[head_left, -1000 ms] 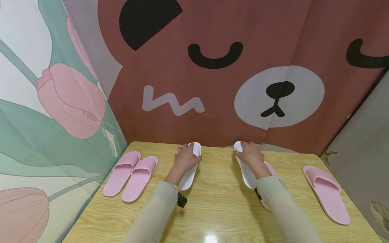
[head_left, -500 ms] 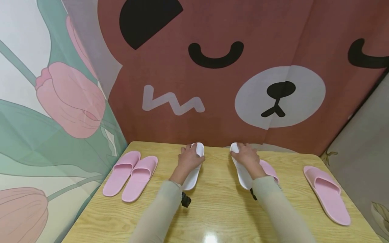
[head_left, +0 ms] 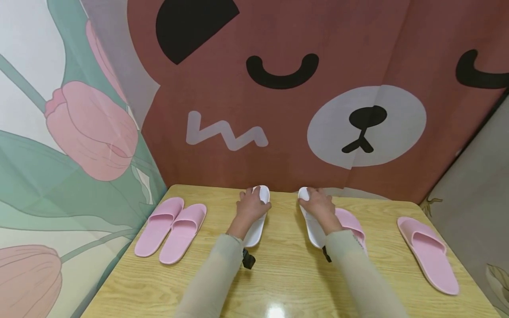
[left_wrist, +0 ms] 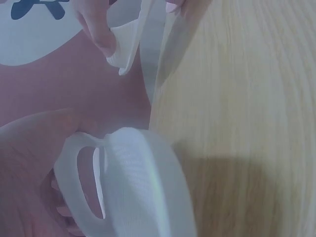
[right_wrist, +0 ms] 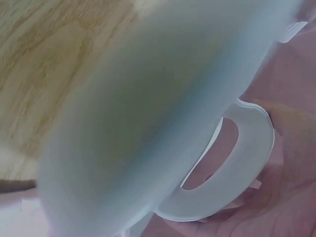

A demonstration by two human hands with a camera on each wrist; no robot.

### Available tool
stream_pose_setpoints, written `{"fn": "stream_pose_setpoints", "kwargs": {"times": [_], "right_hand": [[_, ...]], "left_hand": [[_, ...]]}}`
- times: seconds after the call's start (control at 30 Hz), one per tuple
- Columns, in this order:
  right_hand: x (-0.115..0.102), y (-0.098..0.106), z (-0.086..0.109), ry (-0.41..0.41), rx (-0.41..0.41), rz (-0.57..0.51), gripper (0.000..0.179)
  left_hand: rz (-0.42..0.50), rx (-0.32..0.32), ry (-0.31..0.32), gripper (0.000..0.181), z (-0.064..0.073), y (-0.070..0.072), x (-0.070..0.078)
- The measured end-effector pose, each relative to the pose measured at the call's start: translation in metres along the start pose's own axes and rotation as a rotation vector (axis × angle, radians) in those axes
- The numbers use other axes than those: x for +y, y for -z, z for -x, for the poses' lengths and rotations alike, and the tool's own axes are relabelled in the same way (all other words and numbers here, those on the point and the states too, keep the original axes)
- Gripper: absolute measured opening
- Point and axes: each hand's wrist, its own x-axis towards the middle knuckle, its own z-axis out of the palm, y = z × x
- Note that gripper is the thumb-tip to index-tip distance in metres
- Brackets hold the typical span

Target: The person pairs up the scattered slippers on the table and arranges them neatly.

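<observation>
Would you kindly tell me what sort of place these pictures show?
Probably an indoor corner dressed for staging or display: a wood-grain table bearing pink slippers stands before a cartoon bear backdrop, with a tulip-print panel on the left.

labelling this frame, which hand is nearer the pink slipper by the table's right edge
Right. The right hand, holding a white slipper, is to the left of the pink slipper; the left hand, holding the other white slipper, is farther left.
</observation>
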Motion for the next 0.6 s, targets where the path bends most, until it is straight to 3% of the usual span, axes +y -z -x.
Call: {"fn": "stream_pose_setpoints", "kwargs": {"times": [0.27,0.6], "right_hand": [[-0.003,-0.008,-0.005,0.006,0.012,0.016,0.073],[-0.010,-0.014,-0.007,0.008,0.011,-0.014,0.072]], "left_hand": [[0.009,-0.030,-0.009,0.079,-0.003,-0.009,0.008],[0.005,-0.014,-0.003,0.077,-0.008,-0.018,0.013]]}}
